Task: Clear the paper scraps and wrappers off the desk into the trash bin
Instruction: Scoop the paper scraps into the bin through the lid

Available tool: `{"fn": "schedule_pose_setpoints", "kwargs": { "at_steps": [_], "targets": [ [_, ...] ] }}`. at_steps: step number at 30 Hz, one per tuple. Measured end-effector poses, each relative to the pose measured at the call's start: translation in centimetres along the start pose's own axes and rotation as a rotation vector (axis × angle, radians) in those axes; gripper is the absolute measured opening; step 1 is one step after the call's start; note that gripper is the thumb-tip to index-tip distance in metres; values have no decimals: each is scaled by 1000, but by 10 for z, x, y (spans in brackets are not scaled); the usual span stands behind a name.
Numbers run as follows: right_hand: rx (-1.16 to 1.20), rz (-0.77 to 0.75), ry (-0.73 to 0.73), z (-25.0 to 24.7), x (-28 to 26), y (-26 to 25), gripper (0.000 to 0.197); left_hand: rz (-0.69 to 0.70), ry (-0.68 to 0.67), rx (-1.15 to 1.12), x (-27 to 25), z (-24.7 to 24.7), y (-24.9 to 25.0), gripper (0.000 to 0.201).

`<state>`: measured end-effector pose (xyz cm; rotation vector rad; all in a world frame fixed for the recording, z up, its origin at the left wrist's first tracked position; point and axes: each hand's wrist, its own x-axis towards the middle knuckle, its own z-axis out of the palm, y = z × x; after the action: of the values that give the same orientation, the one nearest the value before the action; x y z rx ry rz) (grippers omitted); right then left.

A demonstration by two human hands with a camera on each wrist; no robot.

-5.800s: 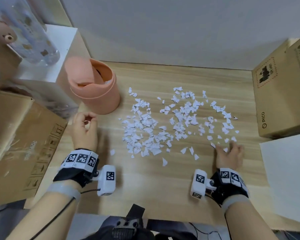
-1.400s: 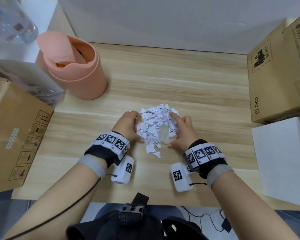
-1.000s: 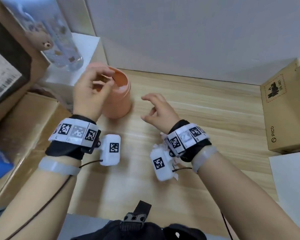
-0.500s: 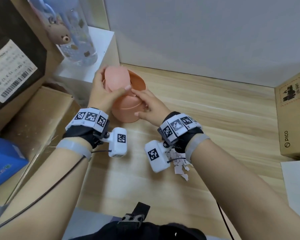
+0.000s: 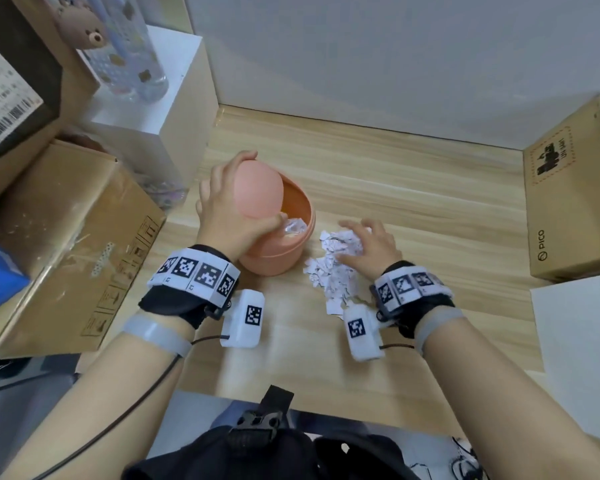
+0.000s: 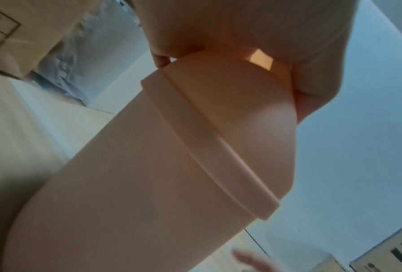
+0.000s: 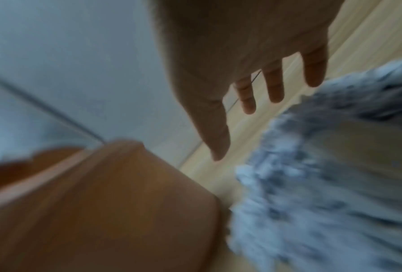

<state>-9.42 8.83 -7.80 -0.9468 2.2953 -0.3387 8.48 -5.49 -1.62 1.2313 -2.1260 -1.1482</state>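
Note:
The pink trash bin [image 5: 274, 261] stands on the wooden desk [image 5: 413, 202], left of centre. My left hand [image 5: 222, 209] grips its swing lid [image 5: 257, 188] and holds it tipped up, thumb on the lid's near edge. White paper scraps [image 5: 293, 226] lie inside the opening. A pile of torn scraps [image 5: 329, 271] sits on the desk just right of the bin. My right hand [image 5: 368, 240] hovers over or rests on the pile with fingers spread and straight, holding nothing. In the right wrist view the fingers [image 7: 274, 86] are straight, beside the blurred scraps [image 7: 323, 184] and bin [image 7: 102, 202].
Cardboard boxes [image 5: 66, 237] crowd the left edge, with a white box [image 5: 153, 109] and a clear bottle [image 5: 129, 46] behind the bin. A brown carton [image 5: 575, 202] and a white box [image 5: 582, 341] close off the right. A wall runs along the back.
My right hand has left the bin's mouth and come down to the scrap pile beside it. Scraps now show inside the bin. My left hand still holds the lid up.

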Motion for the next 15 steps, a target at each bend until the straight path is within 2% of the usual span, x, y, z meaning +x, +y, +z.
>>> {"fn": "schedule_pose_setpoints", "kwargs": {
  "at_steps": [3,4,6,9,12,15],
  "targets": [
    [-307,-17,-206,22,-9,14,72,-6,1,7,-4,6,3,83],
    [-373,-38,-214,28,-11,17,73,-8,0,10,-5,8,4,83],
    [-425,-72,-143,32,-11,21,64,-13,0,7,-6,9,5,82],
    [-328,-152,-8,32,-9,30,50,-26,-1,-5,-8,8,8,79],
    [-212,-183,10,25,-7,35,46,-41,-2,-11,-8,9,10,77],
    [-85,-156,65,2,-10,24,31,-44,-4,-20,-8,10,12,76]
  ]
}}
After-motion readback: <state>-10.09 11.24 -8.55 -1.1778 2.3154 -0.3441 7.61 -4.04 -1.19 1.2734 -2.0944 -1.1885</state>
